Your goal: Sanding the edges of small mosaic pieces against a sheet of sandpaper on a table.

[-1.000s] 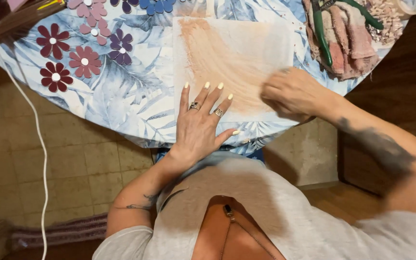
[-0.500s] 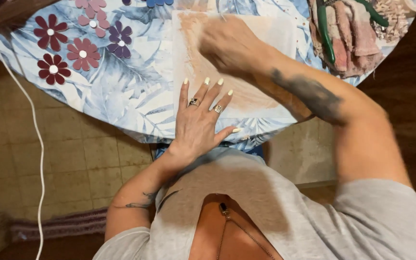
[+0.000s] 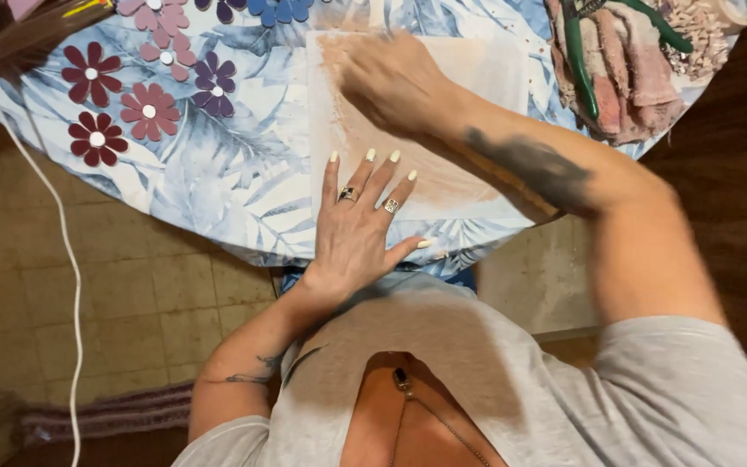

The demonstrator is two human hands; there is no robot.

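The left hand is pressing flat, fingers spread, on the sheet's 6 o'clock edge. The right hand is lying curled at the sheet's 11 o'clock; whether it is gripping anything, I cannot tell. Pliers are resting on a rag at 2 o'clock.

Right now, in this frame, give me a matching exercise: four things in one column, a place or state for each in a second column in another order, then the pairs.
Things:
1. left hand
2. right hand
3. green-handled pliers
4. dark red paper flowers

Places or states:
A. lying on the pink cloth at the table's far right
B. pressed flat, fingers spread, on the near edge of the white square sheet
C. on the leaf-patterned tablecloth, left of the sheet
D. blurred, on the far part of the sheet's tan smear

Pairs: 1-B, 2-D, 3-A, 4-C
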